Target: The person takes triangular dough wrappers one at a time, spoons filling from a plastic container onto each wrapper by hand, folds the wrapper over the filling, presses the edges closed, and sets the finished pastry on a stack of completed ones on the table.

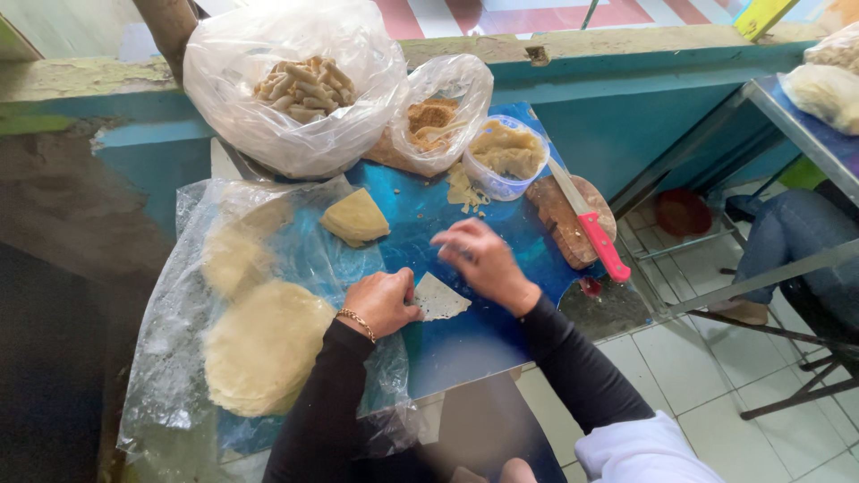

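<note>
Thin pale dough wrapper [438, 300], limp and tear-prone, on blue counter [465, 344]: left hand [383, 302] grip pinches its left edge; right hand [483, 259] grip loosely curled, empty, hovering just beyond.

A big clear bag of rolled pastries [302, 88] sits at the back; beside it a smaller bag of crumbs [436, 121]; a tub of filling [507, 154]; a pink-handled knife [589, 221] lying on a wooden board [559, 219]; stacked dough rounds [264, 344] on plastic.
</note>
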